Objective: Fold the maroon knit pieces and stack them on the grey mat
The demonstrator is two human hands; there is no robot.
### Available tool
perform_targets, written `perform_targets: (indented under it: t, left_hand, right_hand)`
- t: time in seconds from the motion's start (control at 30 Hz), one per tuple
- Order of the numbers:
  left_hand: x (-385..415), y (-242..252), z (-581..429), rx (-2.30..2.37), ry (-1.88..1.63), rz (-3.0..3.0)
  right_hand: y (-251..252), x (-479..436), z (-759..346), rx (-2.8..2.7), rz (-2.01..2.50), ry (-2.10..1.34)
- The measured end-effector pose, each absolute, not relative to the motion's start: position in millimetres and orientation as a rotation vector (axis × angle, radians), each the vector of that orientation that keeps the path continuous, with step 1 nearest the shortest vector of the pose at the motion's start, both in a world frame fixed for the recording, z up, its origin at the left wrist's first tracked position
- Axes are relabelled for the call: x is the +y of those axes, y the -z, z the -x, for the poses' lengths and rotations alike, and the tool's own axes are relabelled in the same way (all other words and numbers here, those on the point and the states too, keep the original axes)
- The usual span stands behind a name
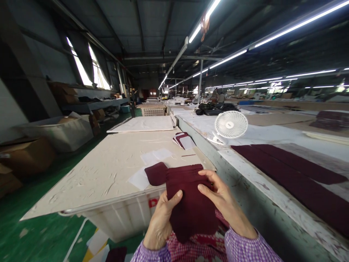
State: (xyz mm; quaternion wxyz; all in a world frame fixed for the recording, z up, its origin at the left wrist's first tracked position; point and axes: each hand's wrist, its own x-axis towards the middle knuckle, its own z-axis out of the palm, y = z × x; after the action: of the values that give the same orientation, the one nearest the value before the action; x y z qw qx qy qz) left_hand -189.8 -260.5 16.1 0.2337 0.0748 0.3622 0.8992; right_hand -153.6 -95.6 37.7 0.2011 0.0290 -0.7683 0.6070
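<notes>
We hold the maroon cloth (192,207) at the near edge of the board (95,171). Left hand (163,215): thumb pressing its face, fingers hidden behind. Right hand (223,193): thumb and forefinger pinching its upper right edge. Beyond, a maroon piece (156,174) overlaps paper (138,179).

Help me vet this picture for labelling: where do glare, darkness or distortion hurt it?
Head view: the tube lights and windows glare white; head view: the ceiling sinks into darkness; head view: the near-left corner of the pale board looks stretched, as by a wide lens; head view: left hand, right hand and maroon fabric are clear.
</notes>
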Motion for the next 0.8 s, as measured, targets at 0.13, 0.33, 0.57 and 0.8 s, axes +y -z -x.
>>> perform_targets:
  t: [0.13, 0.33, 0.57, 0.8]
  left_hand:
    - [-262, -19, 188, 1.02, -2.471, -0.195]
    - [-267, -19, 187, 1.081, -2.462, -0.245]
    - [-266, -20, 189, 1.103, -2.483, -0.182]
    - [-266, -20, 192, 1.043, -2.578, -0.13]
  right_hand:
    - [-39, -96, 152, -2.118, -0.107, -1.802]
    - [-39, -95, 151, -2.148, -0.118, -1.801]
    - [-35, -94, 152, -2.219, -0.119, -1.73]
    - [-24, -95, 158, -2.193, -0.065, -1.813]
